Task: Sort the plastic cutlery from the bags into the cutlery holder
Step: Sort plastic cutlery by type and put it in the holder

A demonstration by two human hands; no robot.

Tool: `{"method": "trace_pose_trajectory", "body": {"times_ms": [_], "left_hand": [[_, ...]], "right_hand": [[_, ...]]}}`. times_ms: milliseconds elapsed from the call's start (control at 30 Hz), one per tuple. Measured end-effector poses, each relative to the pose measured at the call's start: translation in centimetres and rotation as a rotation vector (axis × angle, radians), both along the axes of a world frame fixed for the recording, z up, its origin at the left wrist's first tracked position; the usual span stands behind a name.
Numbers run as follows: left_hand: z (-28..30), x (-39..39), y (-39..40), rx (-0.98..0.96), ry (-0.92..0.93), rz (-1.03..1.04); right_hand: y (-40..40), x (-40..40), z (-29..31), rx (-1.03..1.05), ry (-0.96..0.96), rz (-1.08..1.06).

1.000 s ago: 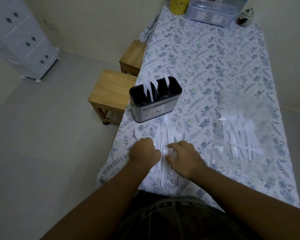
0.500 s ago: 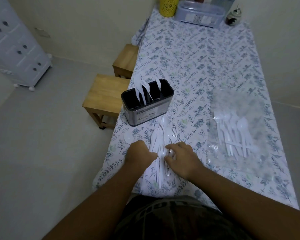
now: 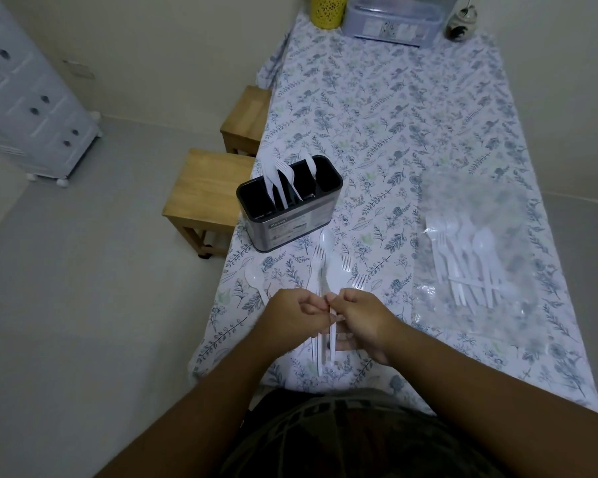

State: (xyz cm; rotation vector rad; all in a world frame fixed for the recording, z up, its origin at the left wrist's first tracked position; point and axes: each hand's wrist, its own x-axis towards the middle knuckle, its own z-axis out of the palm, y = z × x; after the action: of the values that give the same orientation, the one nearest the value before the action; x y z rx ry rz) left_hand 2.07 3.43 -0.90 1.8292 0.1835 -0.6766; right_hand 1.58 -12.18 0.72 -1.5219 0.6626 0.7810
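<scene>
A dark cutlery holder (image 3: 292,222) stands near the table's left edge with a few white forks and a knife upright in it. Just in front of it lies a bunch of loose white plastic cutlery (image 3: 327,267), forks and spoons, with one spoon (image 3: 254,279) apart at the left. My left hand (image 3: 292,313) and my right hand (image 3: 361,317) meet over the handles of that bunch, and both pinch the white handles between curled fingers. A clear plastic bag (image 3: 473,250) with more white cutlery lies flat at the right.
The table has a floral cloth (image 3: 394,108). At its far end stand a yellow cup (image 3: 327,10), a clear lidded box (image 3: 392,20) and a small jar (image 3: 461,24). Two wooden stools (image 3: 209,188) stand left of the table, a white drawer cabinet (image 3: 25,98) farther left.
Both hands drew back a little toward me and closed their fingers on the cutlery handles, lifting them slightly off the cloth. The holder and bag stayed put.
</scene>
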Motion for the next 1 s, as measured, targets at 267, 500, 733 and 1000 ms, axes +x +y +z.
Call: {"method": "trace_pose_trajectory", "body": {"times_ms": [267, 500, 733, 1000], "left_hand": [[-2.5, 0.4, -0.2, 0.502, -0.212, -0.004], [-2.7, 1.8, 0.0, 0.544, -0.238, 0.026], [-2.8, 1.2, 1.5, 0.518, -0.266, 0.100], [-3.5, -0.3, 0.0, 0.585, -0.203, -0.173]], "right_hand": [[-0.9, -0.1, -0.4, -0.015, 0.053, -0.052], [-1.3, 0.0, -0.5, -0.051, -0.002, -0.017], [-1.2, 0.4, -0.6, -0.066, -0.012, -0.039], [-0.6, 0.5, -0.5, -0.082, -0.006, -0.041]]}}
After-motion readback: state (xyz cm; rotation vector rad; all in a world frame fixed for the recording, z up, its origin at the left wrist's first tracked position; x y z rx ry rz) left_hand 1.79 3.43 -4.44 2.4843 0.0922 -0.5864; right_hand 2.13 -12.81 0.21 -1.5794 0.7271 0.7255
